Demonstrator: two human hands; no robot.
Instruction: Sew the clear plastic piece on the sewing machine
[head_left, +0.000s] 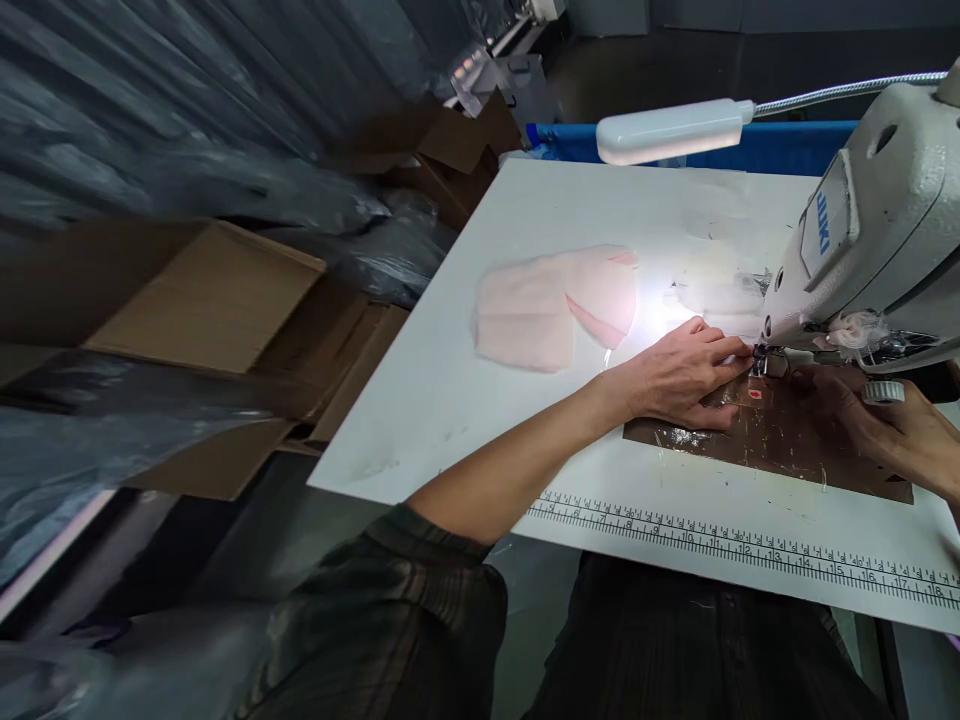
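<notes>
At the needle area of a white sewing machine (877, 230), my left hand (690, 375) rests low over the bed. Its fingers stretch toward the presser foot (765, 362), with the thumb apart from them; any thin material under the fingertips cannot be made out. My right hand (870, 420) lies on the other side of the foot, partly behind a ridged knob (883, 392), its fingertips shaded and unclear. Beneath both hands is a brown, shiny plate (787, 455) with thread scraps. Left of my left hand, a pale pink fabric piece (525, 310) lies flat.
A white lamp (671, 130) on a bendable metal neck shines over the white table (420, 430). A printed ruler (735, 545) runs along the near edge. Open cardboard boxes (210, 300) and plastic sheeting (225, 100) stand to the left.
</notes>
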